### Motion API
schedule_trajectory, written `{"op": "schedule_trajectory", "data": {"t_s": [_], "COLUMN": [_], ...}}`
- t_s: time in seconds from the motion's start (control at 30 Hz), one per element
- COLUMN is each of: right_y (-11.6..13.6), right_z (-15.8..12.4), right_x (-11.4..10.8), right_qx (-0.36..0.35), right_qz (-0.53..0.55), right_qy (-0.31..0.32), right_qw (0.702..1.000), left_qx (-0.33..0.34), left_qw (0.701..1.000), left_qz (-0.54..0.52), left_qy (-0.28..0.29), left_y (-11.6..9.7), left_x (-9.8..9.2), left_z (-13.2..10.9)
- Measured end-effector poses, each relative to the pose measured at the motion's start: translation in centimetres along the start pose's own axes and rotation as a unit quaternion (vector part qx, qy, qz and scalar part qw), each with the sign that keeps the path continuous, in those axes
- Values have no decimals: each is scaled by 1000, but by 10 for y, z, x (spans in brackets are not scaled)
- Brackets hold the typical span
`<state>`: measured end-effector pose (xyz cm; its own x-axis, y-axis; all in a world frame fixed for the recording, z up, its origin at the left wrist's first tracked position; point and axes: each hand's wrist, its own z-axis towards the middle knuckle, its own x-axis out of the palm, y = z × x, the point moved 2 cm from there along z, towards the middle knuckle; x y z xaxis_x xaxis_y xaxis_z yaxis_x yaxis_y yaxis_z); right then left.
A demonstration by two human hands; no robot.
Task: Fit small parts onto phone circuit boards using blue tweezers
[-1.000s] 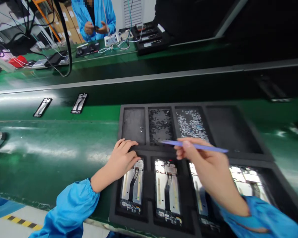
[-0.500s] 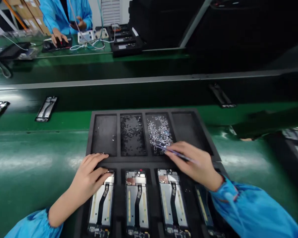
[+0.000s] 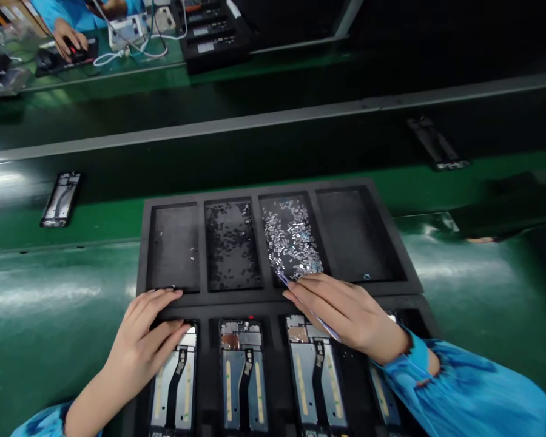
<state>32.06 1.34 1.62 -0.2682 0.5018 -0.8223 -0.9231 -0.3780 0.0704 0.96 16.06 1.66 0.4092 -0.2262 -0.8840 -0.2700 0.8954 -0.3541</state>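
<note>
My right hand (image 3: 341, 306) pinches slim purple tweezers (image 3: 307, 303), their tips at the near left edge of a compartment full of small shiny metal pieces (image 3: 291, 240). Whether a piece sits between the tips is too small to tell. My left hand (image 3: 141, 337) rests with fingers outstretched on the black compartment tray (image 3: 202, 297), its thumb and a finger over the top of the leftmost opened phone (image 3: 173, 388). More opened phones lie in black slots nearer me: a second phone (image 3: 243, 379), a third phone (image 3: 313, 388), and one partly hidden under my right arm.
Small dark pieces (image 3: 232, 243) fill another compartment. On the green bench beyond lie an opened phone (image 3: 61, 200) at left and a dark phone frame (image 3: 437, 142) at right. Across the bench, a co-worker's hand (image 3: 70, 39) rests near cables and a black tray (image 3: 213, 42).
My right hand and the tweezers have drawn toward me and slightly left, with the tips now at the near edge of the metal pieces. The whole view has shifted; my left hand stays at the leftmost phone.
</note>
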Motion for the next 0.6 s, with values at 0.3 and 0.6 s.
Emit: {"op": "schedule_trajectory", "data": {"t_s": [0.3, 0.6], "right_y": [9, 18], "right_z": [4, -15], "right_x": [6, -38], "right_qx": [17, 381], "right_qz": [-12, 190], "right_qy": [55, -66], "right_qw": [998, 902], "left_qx": [10, 41], "left_qw": [1000, 999], "left_qz": [-5, 25], "left_qy": [16, 2], "left_y": [0, -5], "left_x": [-1, -3], "left_z": [-5, -5]}}
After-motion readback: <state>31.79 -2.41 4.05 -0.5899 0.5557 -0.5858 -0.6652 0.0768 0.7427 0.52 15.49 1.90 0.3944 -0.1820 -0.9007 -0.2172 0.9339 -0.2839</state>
